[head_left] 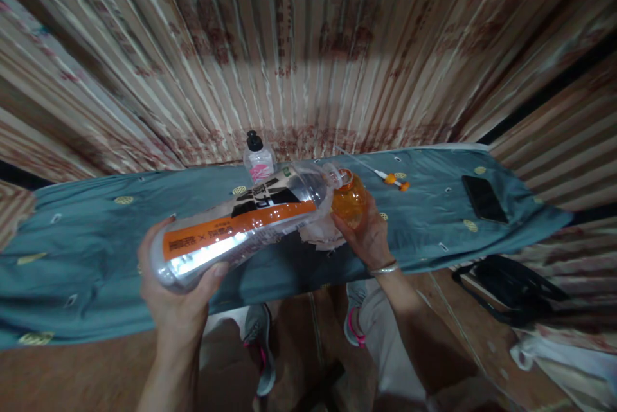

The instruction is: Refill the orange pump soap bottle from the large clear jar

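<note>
My left hand [176, 293] grips the base of a large clear plastic bottle [245, 222] with an orange and black label. The bottle lies tipped almost flat, its neck meeting the mouth of a small orange bottle [349, 203]. My right hand [369, 235] holds that orange bottle from below, upright, above a blue-green cloth-covered board [96, 232]. A crumpled pale cloth [321, 232] lies under the two bottles.
A small clear pump bottle [259, 158] with a black top stands at the board's far edge. A thin white stick with orange tips [385, 176] and a black phone [483, 198] lie to the right. A black bag [515, 286] sits on the floor. Striped curtains hang behind.
</note>
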Tool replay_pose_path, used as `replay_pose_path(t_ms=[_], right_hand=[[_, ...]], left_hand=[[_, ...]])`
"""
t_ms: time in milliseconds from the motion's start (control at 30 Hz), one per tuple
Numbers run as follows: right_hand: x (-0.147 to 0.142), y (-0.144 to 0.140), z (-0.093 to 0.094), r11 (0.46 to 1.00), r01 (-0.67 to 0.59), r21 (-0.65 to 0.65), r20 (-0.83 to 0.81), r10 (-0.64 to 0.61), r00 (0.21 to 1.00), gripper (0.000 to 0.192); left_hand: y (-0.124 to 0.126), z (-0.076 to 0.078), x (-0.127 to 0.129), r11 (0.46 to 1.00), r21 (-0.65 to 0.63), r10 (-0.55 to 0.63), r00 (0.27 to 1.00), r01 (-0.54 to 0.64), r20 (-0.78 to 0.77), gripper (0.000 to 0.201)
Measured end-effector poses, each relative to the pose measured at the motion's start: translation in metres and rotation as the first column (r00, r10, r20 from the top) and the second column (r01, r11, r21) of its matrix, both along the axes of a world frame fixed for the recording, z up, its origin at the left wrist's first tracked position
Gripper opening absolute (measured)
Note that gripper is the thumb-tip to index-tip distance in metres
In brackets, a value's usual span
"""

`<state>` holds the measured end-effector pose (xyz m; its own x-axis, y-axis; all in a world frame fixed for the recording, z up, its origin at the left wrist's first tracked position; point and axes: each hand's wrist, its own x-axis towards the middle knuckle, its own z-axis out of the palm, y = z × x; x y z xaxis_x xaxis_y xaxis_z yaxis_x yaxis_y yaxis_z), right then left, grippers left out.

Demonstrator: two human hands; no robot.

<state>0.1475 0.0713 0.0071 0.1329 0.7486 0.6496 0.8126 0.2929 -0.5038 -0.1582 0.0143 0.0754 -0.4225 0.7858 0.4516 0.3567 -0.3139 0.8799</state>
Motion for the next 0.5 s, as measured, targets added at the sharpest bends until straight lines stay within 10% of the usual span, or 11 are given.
replay_pose_path(t_ms=[500], right_hand=[[-0.0004,-0.0004,-0.0007,1.000,0.000,-0.001,0.018,0.000,1.000,0.075]], left_hand=[[-0.0011,-0.0003,0.0014,1.000,0.020,0.013,1.000,-0.012,-0.013,0.088]])
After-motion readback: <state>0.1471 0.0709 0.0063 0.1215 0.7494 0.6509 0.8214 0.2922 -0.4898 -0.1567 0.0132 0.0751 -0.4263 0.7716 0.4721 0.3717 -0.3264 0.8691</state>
